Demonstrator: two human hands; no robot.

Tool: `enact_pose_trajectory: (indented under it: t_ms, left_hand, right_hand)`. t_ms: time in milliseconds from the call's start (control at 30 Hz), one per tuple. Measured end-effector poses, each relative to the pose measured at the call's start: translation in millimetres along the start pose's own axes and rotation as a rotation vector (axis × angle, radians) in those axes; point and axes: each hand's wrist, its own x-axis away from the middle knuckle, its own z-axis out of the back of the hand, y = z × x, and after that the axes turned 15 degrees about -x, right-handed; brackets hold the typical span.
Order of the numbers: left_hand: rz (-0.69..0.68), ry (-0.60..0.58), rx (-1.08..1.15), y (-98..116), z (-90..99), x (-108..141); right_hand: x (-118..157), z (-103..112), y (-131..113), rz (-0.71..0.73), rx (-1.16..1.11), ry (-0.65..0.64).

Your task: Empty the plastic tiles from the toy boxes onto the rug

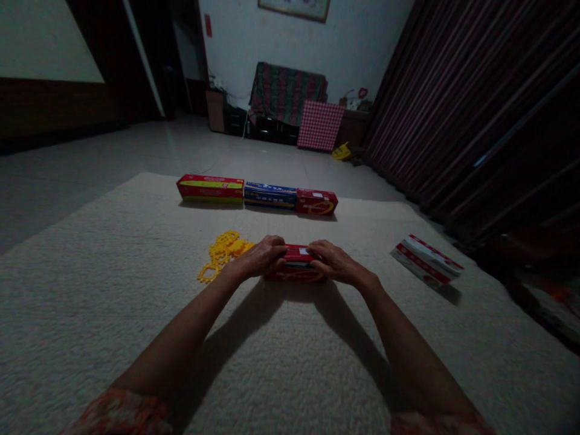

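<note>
A red box [296, 275] lies lengthwise on the pale rug in front of me, with a white patch on its top and a thin light gap along its upper front edge. My left hand [264, 256] is closed around its left end, fingers over the top. On the right end, my right hand [335, 261] grips the box in the same way, thumb at the front edge. Just left of my left hand, yellow linked plastic pieces [222, 249] lie in a loose heap, partly covered by that hand.
Beyond my hands, a red and yellow-green box [211, 189], a blue box [270, 197] and another red box [316, 202] form an end-to-end row. A white and red box [426, 261] rests at right on the rug [113, 290]. Dark curtains [453, 90] hang along the right.
</note>
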Motion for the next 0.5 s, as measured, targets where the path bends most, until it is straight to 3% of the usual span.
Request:
enact_pose_trajectory:
  t_ms: [300, 500]
  left_hand:
    - [0.065, 0.066, -0.015, -3.4, -9.4, 0.3]
    - [0.058, 0.047, -0.079, -8.5, -14.9, -0.2]
  right_hand:
    - [-1.9, -10.5, 3.7, -0.025, 0.058, 0.191]
    - [-1.9, -14.7, 11.8, -0.043, 0.026, 0.238]
